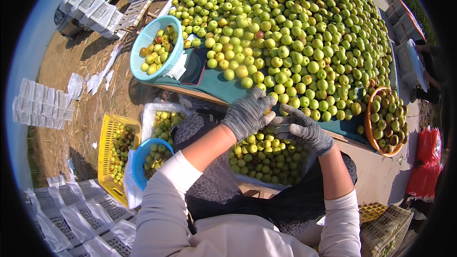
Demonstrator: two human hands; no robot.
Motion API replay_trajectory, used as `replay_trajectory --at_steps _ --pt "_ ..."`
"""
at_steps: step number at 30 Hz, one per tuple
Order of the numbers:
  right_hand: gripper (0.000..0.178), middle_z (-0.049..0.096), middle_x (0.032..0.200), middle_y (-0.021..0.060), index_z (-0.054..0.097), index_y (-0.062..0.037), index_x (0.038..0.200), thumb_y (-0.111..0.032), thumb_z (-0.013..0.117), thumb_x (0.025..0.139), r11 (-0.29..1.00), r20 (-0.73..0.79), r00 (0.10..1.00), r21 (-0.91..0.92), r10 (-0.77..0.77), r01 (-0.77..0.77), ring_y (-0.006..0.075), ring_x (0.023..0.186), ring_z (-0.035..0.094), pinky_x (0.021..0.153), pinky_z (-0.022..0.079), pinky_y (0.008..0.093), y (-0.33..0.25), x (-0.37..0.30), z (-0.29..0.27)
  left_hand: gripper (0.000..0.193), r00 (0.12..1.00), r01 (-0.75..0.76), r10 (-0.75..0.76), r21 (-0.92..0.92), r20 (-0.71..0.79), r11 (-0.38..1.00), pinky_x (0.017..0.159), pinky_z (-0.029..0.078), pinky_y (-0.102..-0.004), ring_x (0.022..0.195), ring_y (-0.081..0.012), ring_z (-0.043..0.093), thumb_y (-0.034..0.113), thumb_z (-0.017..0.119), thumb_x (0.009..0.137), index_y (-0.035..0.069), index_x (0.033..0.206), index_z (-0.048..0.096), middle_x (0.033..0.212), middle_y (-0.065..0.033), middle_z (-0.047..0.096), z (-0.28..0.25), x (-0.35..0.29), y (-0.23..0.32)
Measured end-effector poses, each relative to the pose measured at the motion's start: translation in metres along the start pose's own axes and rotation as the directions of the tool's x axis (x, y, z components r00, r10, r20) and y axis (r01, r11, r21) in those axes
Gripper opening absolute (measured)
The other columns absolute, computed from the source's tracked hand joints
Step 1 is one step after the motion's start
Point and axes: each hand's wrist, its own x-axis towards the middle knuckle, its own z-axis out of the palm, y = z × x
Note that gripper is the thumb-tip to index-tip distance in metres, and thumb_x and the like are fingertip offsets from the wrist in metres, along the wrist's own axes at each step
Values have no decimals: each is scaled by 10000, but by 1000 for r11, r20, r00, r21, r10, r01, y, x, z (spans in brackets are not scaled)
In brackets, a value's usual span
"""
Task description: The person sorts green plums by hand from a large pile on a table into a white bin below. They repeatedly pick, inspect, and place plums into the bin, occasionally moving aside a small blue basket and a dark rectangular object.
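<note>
A big heap of small round green fruits [304, 38], jujube-like and some blushed brown, covers the green cloth-topped table in front of me. My left hand [248, 113], in a grey knit glove, is at the table's near edge. Its fingers curl around one brownish-green fruit [268, 109], mostly hidden by the glove. Close by on the right, my right hand [304, 131], gloved alike, has its fingers apart and nothing visible in them. Below both hands, between my knees, sits a container of green fruits [269, 159], partly covered by the hands.
On the table stand a light-blue basket [134, 57], a dark phone-like slab [194, 66] and an orange basket [369, 126] of browner fruits. At my left are a yellow crate [104, 157], a blue bowl [138, 164] and stacked white crates [90, 209]. Another person [428, 74] is far right.
</note>
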Motion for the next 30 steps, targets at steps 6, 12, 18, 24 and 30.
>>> replay_trajectory --at_steps 6,12,18,24,30 --pt "502 641 1119 114 473 -17 1323 -221 652 901 974 -389 906 78 -168 214 202 961 653 854 543 313 -13 1 -29 341 458 659 -634 -240 -623 712 830 498 -343 954 -249 599 170 768 799 29 1054 591 1066 -138 581 -128 0 -228" --pt "400 667 1035 99 497 1 1276 -142 621 924 973 -390 916 154 -99 171 200 888 676 820 567 320 -5 7 -44 405 99 266 -991 -957 -95 119 787 566 -352 988 -245 627 150 615 920 56 1298 506 1167 -102 591 -169 0 -321" --pt "300 666 1008 110 609 -68 1168 -160 646 884 656 -503 666 -754 -550 -28 215 929 651 815 528 333 -10 6 -62 405 564 240 -714 -745 -415 623 859 495 -296 993 -167 584 75 559 919 69 1315 479 1204 -99 559 -93 47 -190" --pt "449 573 1229 162 551 -91 1236 -209 669 819 55 -286 513 -907 -809 -419 340 1098 573 944 468 432 -32 9 -100 474 952 208 -282 -431 -116 878 883 517 -332 1048 -221 571 90 710 813 106 1254 537 1270 -123 454 17 82 -46" --pt "603 499 1332 173 496 -87 1307 -280 711 777 -160 -199 628 -870 -752 -466 347 1259 446 1080 347 441 -37 54 -130 719 997 -6 -9 189 77 982 1065 380 -442 1273 -341 414 306 772 715 242 1370 483 1409 -145 376 48 83 -18"
